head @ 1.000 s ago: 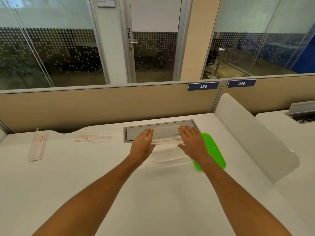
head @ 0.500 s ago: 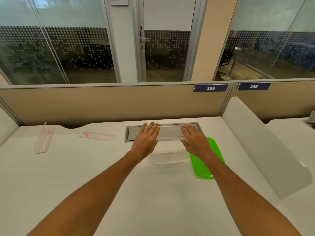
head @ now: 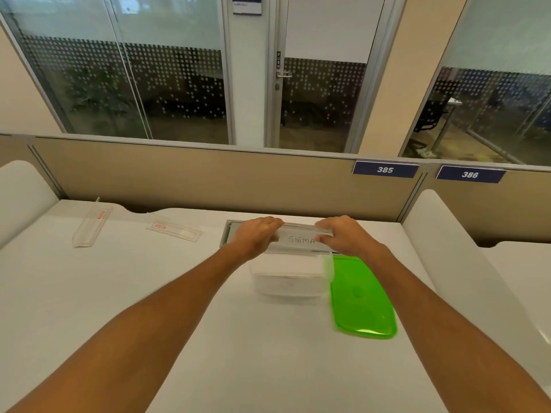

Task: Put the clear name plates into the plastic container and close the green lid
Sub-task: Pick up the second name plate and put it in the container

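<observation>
At centre frame, the left hand (head: pixel 257 236) and right hand (head: pixel 346 237) pinched the ends of a clear name plate (head: pixel 301 239) (marked SIGMA), its long axis left-right, just above the open plastic container (head: pixel 287 278), green lid (head: pixel 362 296) at right.

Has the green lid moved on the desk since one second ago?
No. The green lid lies right of the container, below the grey desk slot as before; only the camera shifted.

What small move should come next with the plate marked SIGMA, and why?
Probably lower it into the plastic container. Left hand and right hand hold the name plate by its ends just above and behind the open container; the green lid lies alongside.
</observation>
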